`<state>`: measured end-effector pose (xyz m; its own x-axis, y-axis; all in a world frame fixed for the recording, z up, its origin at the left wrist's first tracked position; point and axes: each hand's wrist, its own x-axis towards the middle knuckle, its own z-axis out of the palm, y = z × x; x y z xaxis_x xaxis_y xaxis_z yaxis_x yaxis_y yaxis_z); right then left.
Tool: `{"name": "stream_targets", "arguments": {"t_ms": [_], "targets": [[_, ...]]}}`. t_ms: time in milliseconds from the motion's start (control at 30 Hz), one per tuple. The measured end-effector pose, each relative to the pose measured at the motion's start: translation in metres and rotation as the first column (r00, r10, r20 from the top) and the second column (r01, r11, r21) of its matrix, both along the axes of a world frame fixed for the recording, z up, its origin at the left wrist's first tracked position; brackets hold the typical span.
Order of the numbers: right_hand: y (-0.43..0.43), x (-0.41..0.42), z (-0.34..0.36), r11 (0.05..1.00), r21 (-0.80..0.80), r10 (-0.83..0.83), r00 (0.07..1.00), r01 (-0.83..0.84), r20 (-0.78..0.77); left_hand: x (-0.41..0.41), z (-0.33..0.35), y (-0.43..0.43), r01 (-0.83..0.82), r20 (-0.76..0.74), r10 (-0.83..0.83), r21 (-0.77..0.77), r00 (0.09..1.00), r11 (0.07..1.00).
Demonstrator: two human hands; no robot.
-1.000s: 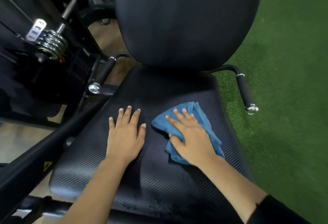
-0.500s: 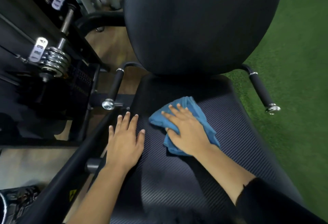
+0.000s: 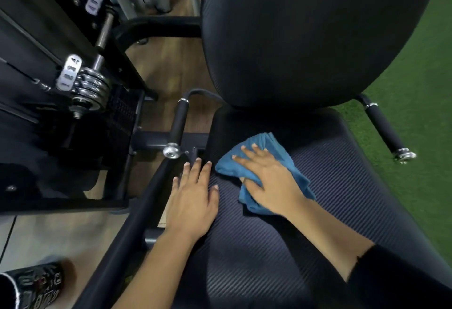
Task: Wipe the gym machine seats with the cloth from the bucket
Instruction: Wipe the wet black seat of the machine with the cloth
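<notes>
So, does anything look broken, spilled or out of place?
Nothing stands out: the right hand presses the blue cloth on the seat, the left hand rests flat beside it; no tear or spill shows.

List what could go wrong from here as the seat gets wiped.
1. The left hand lies flat at the left edge of the seat. It may slip off into the gap beside the chrome-capped handle.
2. The cloth is bunched under the right hand, so strokes could leave strips unwiped.
3. The cloth sits close to the backrest. A further push might jam it underneath.
</notes>
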<state>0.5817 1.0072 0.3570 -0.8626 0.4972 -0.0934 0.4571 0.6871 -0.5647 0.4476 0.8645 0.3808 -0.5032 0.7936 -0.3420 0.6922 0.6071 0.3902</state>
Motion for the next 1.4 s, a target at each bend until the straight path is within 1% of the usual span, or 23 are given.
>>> {"name": "stream_targets", "arguments": {"t_ms": [67,100,200,300,333,400,467,567,633,700,767,833,867,900,967,1067,1133,1267,1400], "targets": [[-0.01,0.012,0.006,0.997,-0.007,0.074,0.997,-0.074,0.0,-0.006,-0.002,0.004,0.007,0.02,-0.007,0.008,1.0,1.0],[-0.009,0.014,0.007,0.997,-0.012,0.077,0.997,-0.077,0.0,-0.009,-0.003,0.006,0.011,0.033,-0.011,0.006,0.999,1.0],[0.014,-0.003,-0.002,1.0,0.021,-0.009,1.0,0.008,0.022,-0.012,-0.005,0.011,0.022,0.079,-0.021,-0.003,0.997,1.0],[0.044,-0.039,-0.017,0.992,0.057,-0.12,0.981,0.113,0.149,-0.009,-0.003,0.013,0.018,0.131,-0.017,-0.005,0.991,1.0],[0.049,-0.049,-0.019,0.989,0.054,-0.145,0.975,0.137,0.17,-0.007,-0.002,0.013,0.013,0.145,-0.013,0.0,0.989,1.0],[0.05,-0.058,-0.021,0.985,0.044,-0.169,0.972,0.164,0.165,-0.005,-0.002,0.013,-0.001,0.158,-0.002,0.017,0.987,1.0],[0.042,-0.051,-0.017,0.993,0.035,-0.119,0.985,0.115,0.129,-0.003,-0.003,0.013,-0.014,0.161,0.01,0.027,0.987,1.0],[0.023,-0.027,-0.006,0.999,0.019,0.049,0.998,-0.05,0.044,-0.002,-0.002,0.013,-0.019,0.168,0.012,0.037,0.986,0.999],[0.011,-0.006,0.002,0.994,-0.023,0.112,0.994,-0.111,0.019,-0.002,-0.001,0.01,-0.007,0.168,-0.001,0.047,0.986,0.999],[0.012,0.014,0.001,0.993,-0.034,0.11,0.994,-0.109,0.011,-0.002,0.001,0.006,-0.013,0.167,0.004,0.053,0.986,0.999],[0.023,0.021,-0.004,0.999,-0.029,0.013,1.0,-0.013,0.0,-0.003,0.003,0.001,-0.019,0.155,0.012,0.044,0.988,0.999],[0.032,0.013,-0.008,0.996,-0.009,-0.092,0.995,0.092,0.037,-0.003,0.003,-0.003,-0.016,0.139,0.011,0.037,0.99,0.999],[0.032,0.005,-0.009,0.993,0.005,-0.119,0.991,0.119,0.065,-0.003,0.003,-0.003,-0.019,0.137,0.014,0.039,0.99,0.999],[0.027,-0.003,-0.009,0.993,0.011,-0.12,0.99,0.12,0.071,-0.002,0.003,-0.004,-0.023,0.137,0.017,0.04,0.99,0.999],[0.009,-0.006,-0.004,0.999,-0.002,-0.05,0.998,0.05,0.036,0.001,0.003,-0.005,-0.018,0.134,0.011,0.048,0.991,0.999],[-0.025,0.017,0.013,0.996,-0.041,0.075,0.997,-0.075,0.007,0.008,0.004,-0.012,0.001,0.135,-0.01,0.062,0.991,0.998],[-0.041,0.039,0.022,0.995,-0.053,0.085,0.996,-0.084,0.013,0.012,0.006,-0.022,0.006,0.134,-0.015,0.069,0.991,0.998],[-0.034,0.076,0.028,1.0,-0.022,-0.004,0.998,0.005,0.068,0.021,0.012,-0.039,0.001,0.125,-0.011,0.081,0.992,0.997],[-0.031,0.064,0.022,0.994,0.004,-0.109,0.99,0.109,0.09,0.026,0.012,-0.041,-0.008,0.076,0.002,0.078,0.997,0.997]]}}
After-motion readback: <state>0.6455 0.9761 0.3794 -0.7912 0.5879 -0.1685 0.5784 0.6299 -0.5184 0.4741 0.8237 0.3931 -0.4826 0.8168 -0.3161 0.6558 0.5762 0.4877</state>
